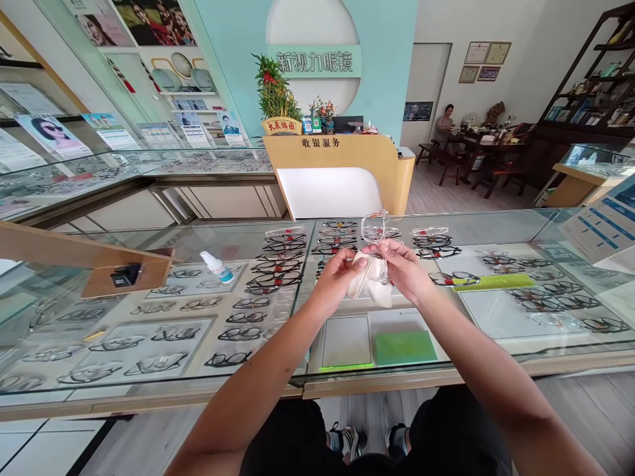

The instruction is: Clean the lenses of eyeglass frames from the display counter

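Wiping a clear pair of glasses with a cloth, held above the glass display surface.

The clear-framed glasses [376, 231] sit upright just above both hands, over the glass surface [496, 228] and in line with the rows of frames beneath it. The left hand [338, 274] pinches the pale cloth [370, 285], which hangs down between the two hands; its grip is closed on cloth and, it seems, on the lower lens. The right hand [404, 268] has its grip closed on the frame from the other side, fingers curled in. Both forearms reach forward and converge, wrists slightly bent inward. To do it well, I judge: support the frame near the lens being rubbed, keep the cloth between fingertips and lens, press lightly. A small spray bottle [217, 266] lies well left of the glasses.
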### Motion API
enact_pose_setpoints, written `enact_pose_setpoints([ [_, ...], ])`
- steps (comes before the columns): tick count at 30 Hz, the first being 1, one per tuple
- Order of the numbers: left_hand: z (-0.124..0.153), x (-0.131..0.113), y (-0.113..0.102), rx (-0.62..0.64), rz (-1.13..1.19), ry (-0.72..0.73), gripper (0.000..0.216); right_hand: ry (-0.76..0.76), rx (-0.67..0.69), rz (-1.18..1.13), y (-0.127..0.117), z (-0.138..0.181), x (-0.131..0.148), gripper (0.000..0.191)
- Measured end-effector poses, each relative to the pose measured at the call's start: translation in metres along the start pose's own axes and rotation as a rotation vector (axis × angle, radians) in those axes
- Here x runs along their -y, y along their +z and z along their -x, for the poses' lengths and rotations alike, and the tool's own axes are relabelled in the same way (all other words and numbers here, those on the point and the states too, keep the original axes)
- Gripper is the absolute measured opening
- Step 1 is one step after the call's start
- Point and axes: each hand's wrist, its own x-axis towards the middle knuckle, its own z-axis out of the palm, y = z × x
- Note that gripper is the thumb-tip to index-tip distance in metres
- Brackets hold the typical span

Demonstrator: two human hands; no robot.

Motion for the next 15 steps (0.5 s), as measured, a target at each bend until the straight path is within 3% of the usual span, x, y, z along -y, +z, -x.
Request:
enact_pose_setpoints([
  [11, -0.0021, 0.0052, -0.0017, 0.029, 0.006, -0.166, 0.055, -0.020, -0.053, 0.001, -0.0007, 0.0024, -0.0051, 0.027],
  [15, -0.0002, 0.0023, 0.0005, 0.049, 0.031, -0.149, 0.050, -0.011, -0.055, -0.018, 0.0023, 0.0027, -0.0065, 0.029],
])
